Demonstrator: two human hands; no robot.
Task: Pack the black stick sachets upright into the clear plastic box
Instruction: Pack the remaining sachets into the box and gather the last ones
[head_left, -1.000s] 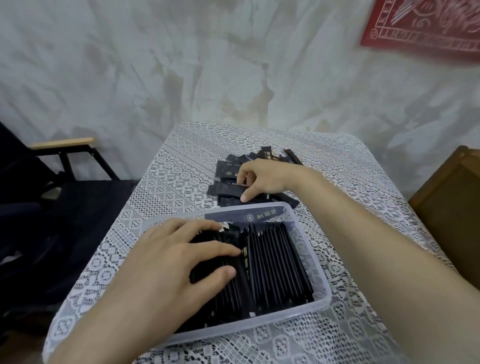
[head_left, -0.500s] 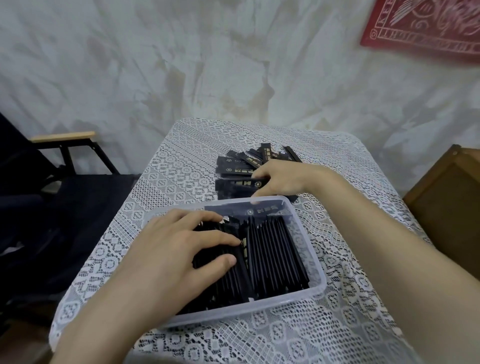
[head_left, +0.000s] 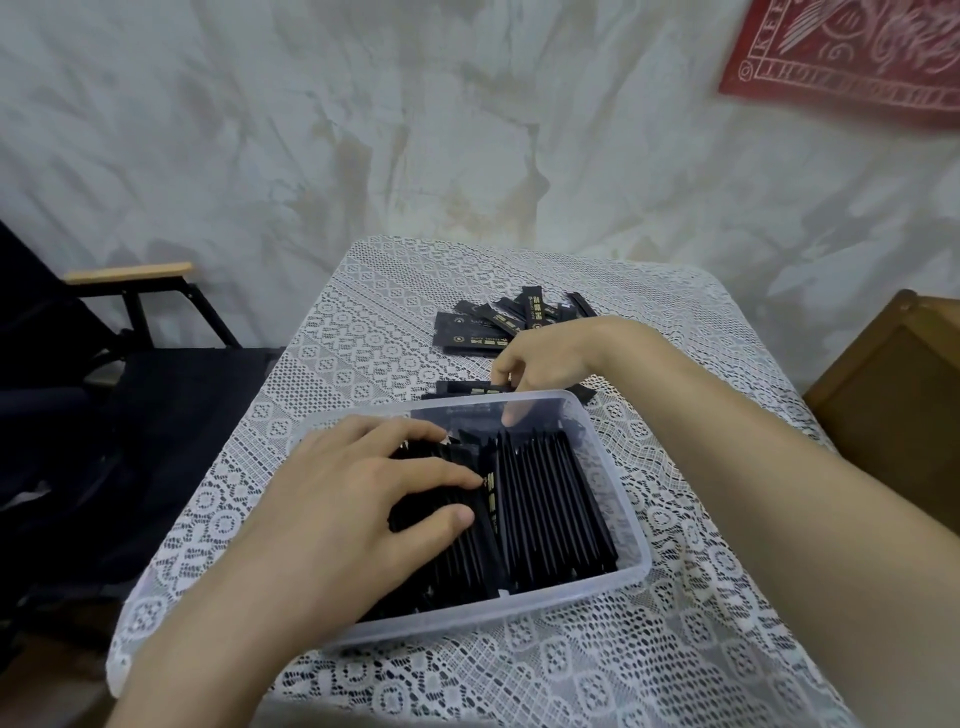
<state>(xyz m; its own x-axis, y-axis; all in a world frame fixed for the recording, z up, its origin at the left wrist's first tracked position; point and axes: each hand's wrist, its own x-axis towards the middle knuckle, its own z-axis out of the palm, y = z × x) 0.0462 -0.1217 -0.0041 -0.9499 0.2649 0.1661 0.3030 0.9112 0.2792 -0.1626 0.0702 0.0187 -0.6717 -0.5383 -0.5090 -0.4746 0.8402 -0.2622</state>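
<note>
- Lace-covered worktop (head_left: 675, 649) carries the clear plastic box (head_left: 631, 571), its packed sachets (head_left: 550, 499) standing on edge.
- Left hand (head_left: 337, 509) presses them, fingers (head_left: 426, 470) flat.
- Right hand (head_left: 550, 358), nearer, curls fingers round a flat sachet (head_left: 467, 388) lying crosswise just beyond the far rim.

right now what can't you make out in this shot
Head view: the left hand covers many packed sachets in the clear box; their count is hidden.
The right hand pinches the held sachets partly behind the box's cloudy far wall; how many is unclear.
Print on the loose sachets is too small to read.
The red hanging is blurred and cut off by the top and right edges.
</note>
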